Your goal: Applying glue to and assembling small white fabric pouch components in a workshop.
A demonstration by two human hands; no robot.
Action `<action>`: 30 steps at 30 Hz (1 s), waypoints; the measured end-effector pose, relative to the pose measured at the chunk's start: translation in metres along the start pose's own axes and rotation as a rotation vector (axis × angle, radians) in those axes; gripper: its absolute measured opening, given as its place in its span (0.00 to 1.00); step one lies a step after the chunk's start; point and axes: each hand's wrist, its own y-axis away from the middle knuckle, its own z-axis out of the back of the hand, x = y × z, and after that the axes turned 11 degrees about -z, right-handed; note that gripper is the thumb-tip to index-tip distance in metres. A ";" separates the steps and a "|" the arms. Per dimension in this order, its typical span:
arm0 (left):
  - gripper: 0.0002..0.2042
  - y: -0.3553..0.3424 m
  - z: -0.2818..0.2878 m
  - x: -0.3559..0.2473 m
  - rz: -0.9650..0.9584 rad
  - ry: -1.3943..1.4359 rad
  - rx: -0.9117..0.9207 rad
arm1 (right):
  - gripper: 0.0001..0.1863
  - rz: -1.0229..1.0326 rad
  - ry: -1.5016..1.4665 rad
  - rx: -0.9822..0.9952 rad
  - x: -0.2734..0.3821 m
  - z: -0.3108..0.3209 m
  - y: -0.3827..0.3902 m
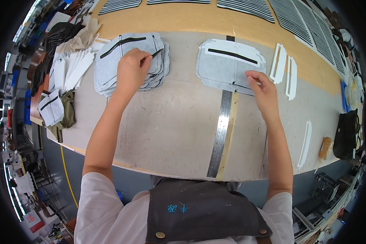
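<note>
Two bare hands above a grey worktable (166,130), seen from the wearer's head, forearms reaching up from the lower edge. Left hand (133,68) over a thick, uneven stack of pale grey fabric panels (106,75) with rounded corners, at upper left of the table; fingers curled, thumb and forefinger close together at a short black strip (158,52) near the stack's right side; impossible to tell whether pinched on it. Right hand (265,90) at the right edge of another grey panel (215,72), toward upper right; thumb and forefinger bent, tips near each other; impossible to tell whether closed on the edge. On that panel, a white slotted frame (236,49) around a long black strip (227,54). Just to the right, two more white frames (278,63), side by side on the table. Below the right-hand panel, a steel ruler (218,140), pointing toward the wearer, with a yellowish strip (229,138) alongside. To the left of the stack, loose white strips (75,71) in a heap. Along the far side, black-and-white striped pieces (246,9) in a row. Across the wearer's front, a dark apron (207,219).
</note>
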 end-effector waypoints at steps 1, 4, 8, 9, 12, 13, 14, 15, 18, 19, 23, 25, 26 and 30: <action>0.05 -0.004 0.003 0.001 0.090 0.114 0.049 | 0.10 0.003 -0.035 0.029 -0.001 -0.004 0.005; 0.06 -0.013 0.011 0.009 0.268 0.303 0.152 | 0.09 -0.003 -0.074 0.089 0.004 -0.013 0.022; 0.09 -0.025 0.032 0.015 0.596 0.598 0.126 | 0.09 -0.042 -0.143 0.188 0.009 -0.020 0.036; 0.09 -0.024 0.035 0.014 0.592 0.596 0.122 | 0.09 -0.036 -0.145 0.187 0.012 -0.021 0.039; 0.08 -0.017 0.043 -0.006 0.526 0.480 -0.156 | 0.11 -0.095 -0.234 0.279 0.025 -0.027 0.045; 0.08 -0.015 0.047 -0.024 0.524 0.483 -0.153 | 0.13 -0.107 -0.360 0.357 0.028 -0.031 0.044; 0.07 -0.010 0.050 -0.043 0.354 0.405 -0.156 | 0.16 -0.122 -0.484 0.430 0.031 -0.034 0.046; 0.05 -0.003 0.054 -0.064 0.188 0.318 -0.162 | 0.16 -0.123 -0.485 0.429 0.039 -0.038 0.050; 0.09 0.027 0.052 -0.124 -0.154 0.456 0.027 | 0.20 -0.309 -0.968 0.569 0.061 -0.050 0.064; 0.12 0.040 0.049 -0.143 -0.170 0.588 0.136 | 0.19 -0.373 -0.894 0.591 0.066 -0.053 0.069; 0.21 0.045 0.030 -0.145 -0.217 0.691 0.164 | 0.18 -0.475 -0.785 0.513 0.036 -0.056 0.079; 0.24 0.034 0.018 -0.114 -0.163 0.649 0.172 | 0.17 -0.416 -0.707 0.473 0.016 -0.048 0.086; 0.24 0.037 0.011 -0.098 -0.051 0.669 0.222 | 0.16 -0.339 -0.630 0.465 0.011 -0.041 0.091; 0.20 0.038 0.014 -0.075 0.264 0.745 0.754 | 0.15 -0.380 -0.586 0.311 0.008 -0.012 0.112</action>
